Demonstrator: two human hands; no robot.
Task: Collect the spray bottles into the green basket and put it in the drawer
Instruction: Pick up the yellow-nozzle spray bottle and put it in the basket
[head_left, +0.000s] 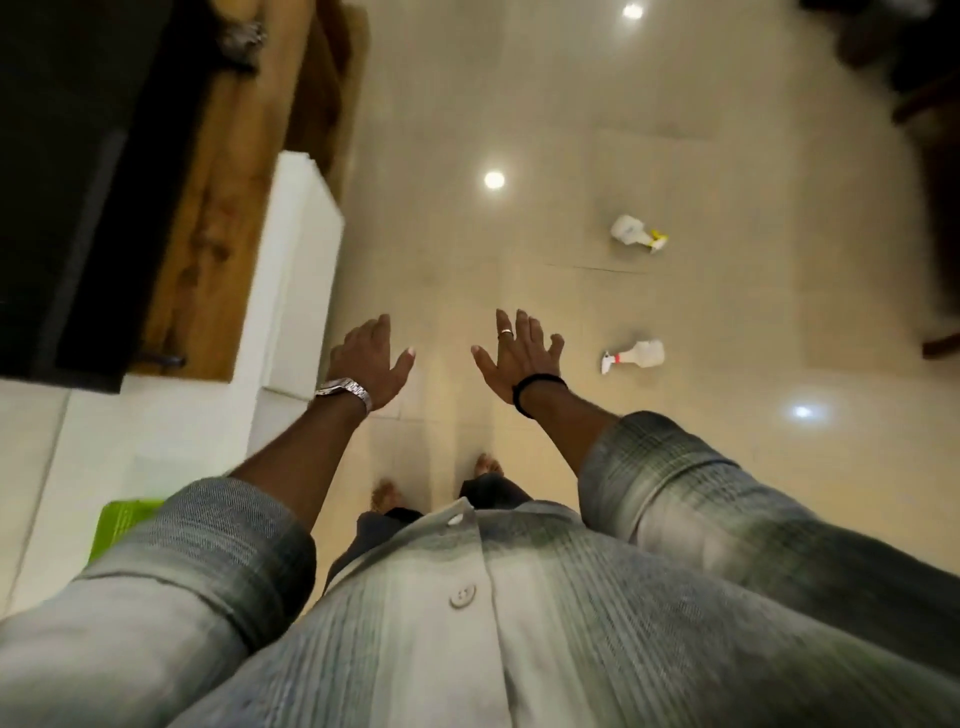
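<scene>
Glossy beige floor tiles (571, 130) fill most of the view, mirroring ceiling lights, with a white cabinet (298, 270) and a brown wooden unit (228, 197) along the left. Two spray bottles lie on their sides on the floor to the right, well apart from each other: a white plastic spray bottle with a red-and-white trigger head (635, 355) nearer, and a white plastic spray bottle with a yellow nozzle (638, 234) farther off. Both hands are held out, fingers spread and holding nothing: the left hand (368, 364) with a metal watch at the wrist, the right hand (519, 353) with a ring and a dark band. Only a corner of the bright green plastic basket (124, 525) shows at the near left, mostly hidden by the left sleeve, far from either bottle. The risks from here are probably these: bare feet on polished tile may slip during a bend; a smooth bottle lying flat could roll or skid away from a hasty grab; squeezing the trigger could spray liquid. No drawer can be identified.
</scene>
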